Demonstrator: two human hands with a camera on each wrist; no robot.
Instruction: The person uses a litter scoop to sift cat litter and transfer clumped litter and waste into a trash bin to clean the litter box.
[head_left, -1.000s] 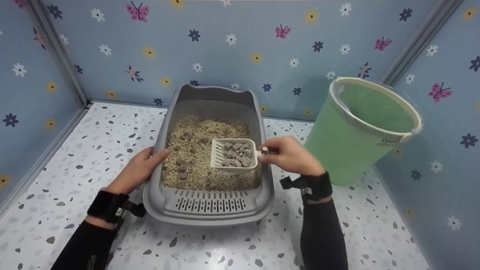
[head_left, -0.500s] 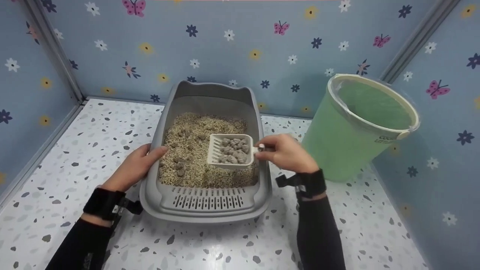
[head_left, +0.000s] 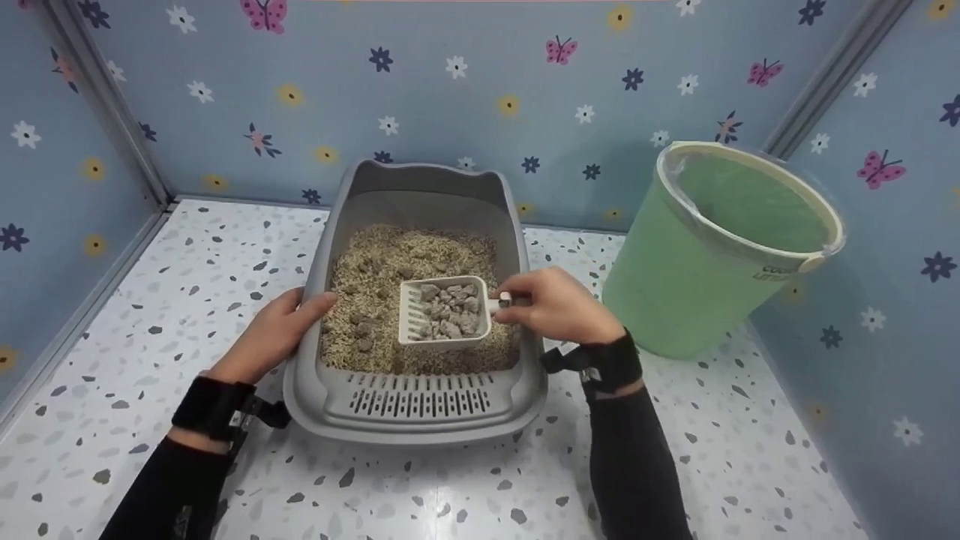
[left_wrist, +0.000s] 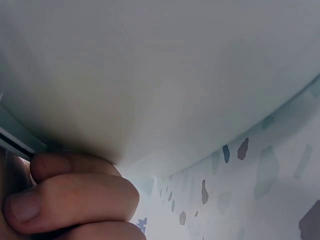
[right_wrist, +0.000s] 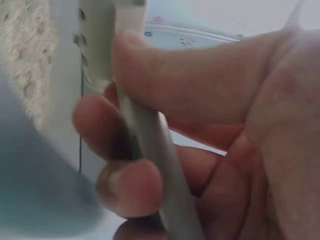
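A grey litter box [head_left: 420, 426] holds tan granular litter [head_left: 405, 251] with several darker clumps at its left side. My left hand [head_left: 274, 334] grips the box's left rim, thumb over the top; in the left wrist view its curled fingers [left_wrist: 75, 200] lie against the outer wall. My right hand [head_left: 559, 304] holds a cream slotted litter scoop [head_left: 444, 343] by its handle. Grey-brown clumps [head_left: 454, 311] fill the scoop, which is held roughly level above the litter. In the right wrist view, thumb and fingers wrap round the scoop handle [right_wrist: 160, 160].
To the right stands a green bin [head_left: 675, 277] with a pale rim and a clear liner, slightly apart from the box. Flower-patterned panels [head_left: 450, 97] enclose the back and both sides. The floor [head_left: 405, 495] is white with grey speckles.
The right hand has moved slightly left with the loaded scoop, and the clumps have shifted in it. The left hand stays on the rim. The view has tilted a little.
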